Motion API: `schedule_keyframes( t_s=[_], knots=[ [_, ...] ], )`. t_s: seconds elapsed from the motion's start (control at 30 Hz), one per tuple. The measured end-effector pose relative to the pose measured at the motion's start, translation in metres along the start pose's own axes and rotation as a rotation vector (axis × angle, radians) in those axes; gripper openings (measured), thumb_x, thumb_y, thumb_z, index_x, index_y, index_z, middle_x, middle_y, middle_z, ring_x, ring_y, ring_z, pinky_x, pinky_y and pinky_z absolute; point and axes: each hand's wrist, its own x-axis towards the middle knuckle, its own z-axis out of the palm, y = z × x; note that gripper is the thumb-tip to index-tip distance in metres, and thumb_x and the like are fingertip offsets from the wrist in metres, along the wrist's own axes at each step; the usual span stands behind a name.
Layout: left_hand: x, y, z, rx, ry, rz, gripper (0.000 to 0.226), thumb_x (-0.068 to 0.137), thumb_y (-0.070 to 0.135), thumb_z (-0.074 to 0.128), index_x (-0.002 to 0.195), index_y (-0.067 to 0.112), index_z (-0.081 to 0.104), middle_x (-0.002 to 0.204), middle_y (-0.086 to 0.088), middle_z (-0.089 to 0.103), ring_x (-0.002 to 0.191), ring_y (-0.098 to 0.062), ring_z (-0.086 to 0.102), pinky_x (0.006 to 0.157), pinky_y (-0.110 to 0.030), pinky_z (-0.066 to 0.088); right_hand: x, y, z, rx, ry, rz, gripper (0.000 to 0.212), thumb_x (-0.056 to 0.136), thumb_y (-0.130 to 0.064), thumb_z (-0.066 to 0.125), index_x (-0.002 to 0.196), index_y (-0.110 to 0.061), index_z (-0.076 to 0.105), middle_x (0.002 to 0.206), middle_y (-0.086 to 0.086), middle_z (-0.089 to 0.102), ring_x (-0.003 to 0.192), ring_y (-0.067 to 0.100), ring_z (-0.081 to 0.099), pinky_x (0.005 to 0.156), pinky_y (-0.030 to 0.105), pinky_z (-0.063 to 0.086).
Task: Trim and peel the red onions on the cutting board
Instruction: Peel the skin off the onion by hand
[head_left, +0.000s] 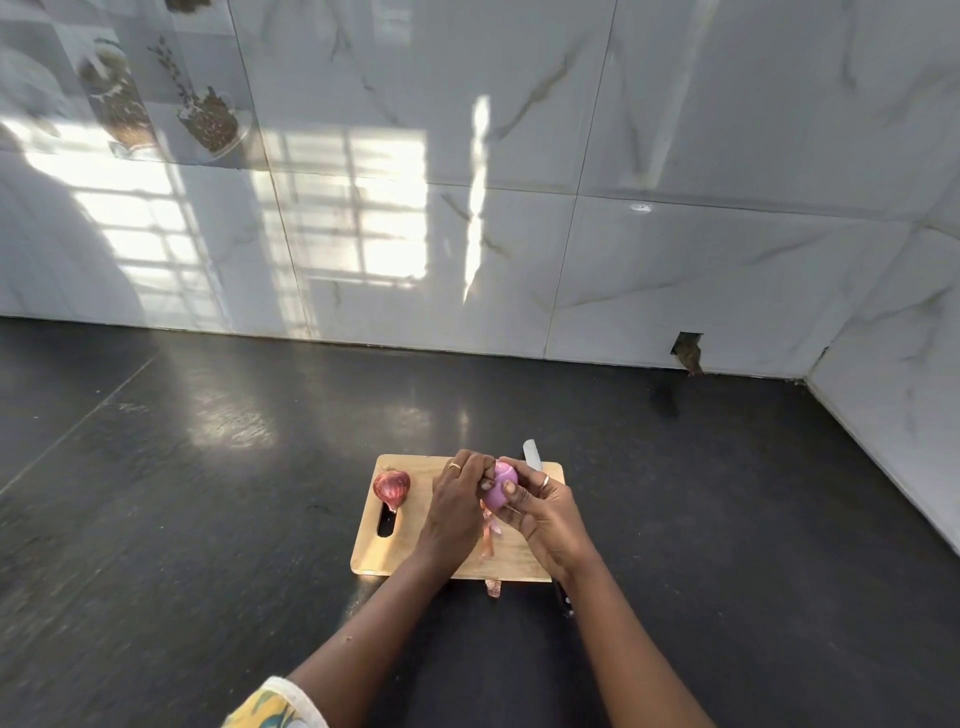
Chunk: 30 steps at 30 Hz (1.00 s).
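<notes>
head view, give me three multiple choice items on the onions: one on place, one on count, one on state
1. Where is the unpeeled onion?
A) on the cutting board, at its left end by the handle slot
B) in a pan
C) in a bowl

2. How many onions are in view?
A) one
B) two
C) four

3. What state is the held onion in?
A) skin fully on
B) peeled to pale purple
C) sliced

Answers:
1 A, it lies right beside the slot.
2 B, one lies on the board and one is gripped by the left hand and right hand.
3 B, its surface is smooth and pale, with skin scraps lying below it.
</notes>
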Motion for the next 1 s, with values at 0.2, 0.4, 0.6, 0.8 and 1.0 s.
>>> schedule_keyframes(
  t_s=[0.2,0.4,0.6,0.8,1.0],
  knots=[
    [-0.001,0.003,-0.006,-0.168,0.042,-0.055,0.026,0.086,0.021,0.038,0.088,0.0,0.054,0.083,-0.002,0.055,0.075,-0.008,0.046,0.068,-0.016,0.033,0.002,0.002,-0.006,0.111,-0.028,0.019,0.078,0.054,-0.025,0.091,0.115,0.01,0.058,0.109,0.024,0.066,0.097,0.031,0.067,0.079,0.039,0.058],
    [-0.004,-0.002,-0.007,-0.174,0.116,0.02,0.018,0.085,0.007,0.053,0.098,0.007,0.066,0.095,0.003,0.062,0.089,0.001,0.053,0.078,-0.004,0.039,-0.001,-0.002,-0.002,0.077,0.024,0.016,0.057,0.063,-0.021,0.077,0.111,0.005,0.061,0.109,0.022,0.064,0.092,0.027,0.068,0.074,0.034,0.059],
    [-0.006,-0.006,-0.005,-0.121,0.134,0.018,0.016,0.08,0.024,0.058,0.094,0.026,0.064,0.098,0.006,0.06,0.089,-0.009,0.058,0.076,-0.042,0.051,-0.001,-0.001,-0.002,-0.06,0.056,-0.029,0.039,0.076,-0.007,0.066,0.114,0.003,0.061,0.101,0.014,0.068,0.089,0.022,0.068,0.08,0.035,0.058],
    [-0.004,-0.008,-0.007,-0.093,0.078,-0.01,0.016,0.078,0.03,0.057,0.093,0.034,0.052,0.098,0.014,0.053,0.086,-0.015,0.06,0.075,-0.051,0.048,0.0,0.002,-0.002,-0.177,0.067,-0.066,0.028,0.083,0.001,0.063,0.111,-0.003,0.063,0.103,0.014,0.068,0.09,0.022,0.067,0.08,0.032,0.058],
    [-0.002,-0.01,-0.006,-0.069,0.084,-0.04,0.009,0.074,0.012,0.066,0.081,0.017,0.063,0.094,0.007,0.059,0.081,-0.02,0.061,0.071,-0.053,0.048,0.0,0.002,-0.001,-0.226,0.054,-0.08,0.033,0.076,-0.005,0.068,0.109,-0.005,0.065,0.106,0.014,0.067,0.092,0.021,0.067,0.08,0.03,0.058]
  ],
)
